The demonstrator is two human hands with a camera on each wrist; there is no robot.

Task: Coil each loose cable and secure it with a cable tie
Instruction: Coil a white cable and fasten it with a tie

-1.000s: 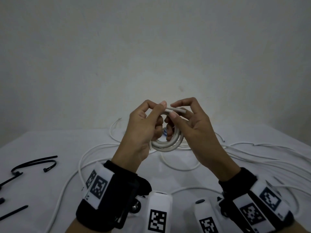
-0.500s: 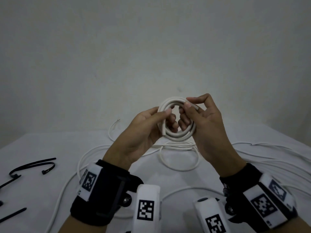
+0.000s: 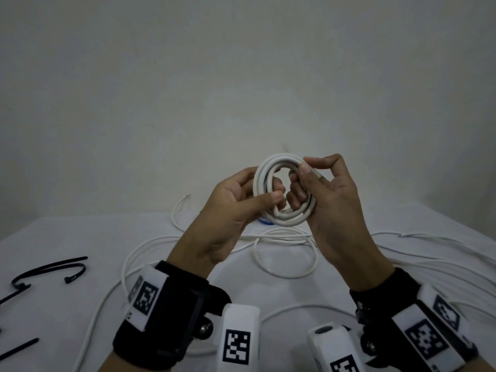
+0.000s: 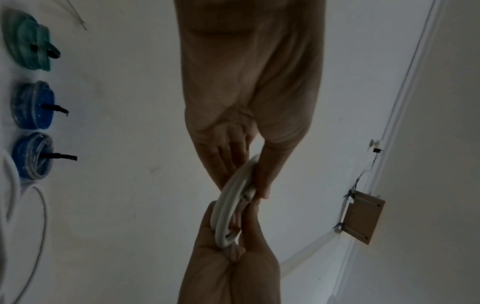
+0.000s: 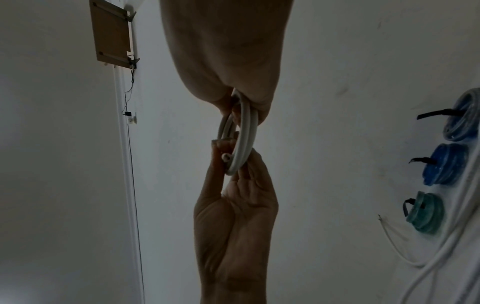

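Note:
A white cable coil (image 3: 282,189) of a few loops is held upright in the air between both hands, its opening facing me. My left hand (image 3: 269,198) pinches its lower left side, thumb in front and fingers behind. My right hand (image 3: 308,171) holds the right side, with fingers curled through the opening and the thumb pressing the cable end against the top right. The wrist views show the coil (image 4: 228,205) (image 5: 244,139) edge-on between the two hands. Black cable ties (image 3: 49,272) lie on the white table (image 3: 80,237) at the far left.
Loose white cables (image 3: 284,253) sprawl over the table under and to the right of my hands. Three tied coils, one teal (image 4: 26,41) and two blue (image 4: 32,105) (image 4: 32,156), lie in a row by the wall. Another black tie (image 3: 18,347) lies at the front left.
Both hands have lifted the coil and turned it from nearly flat to upright and facing me. My right thumb now presses the cable end onto the loops.

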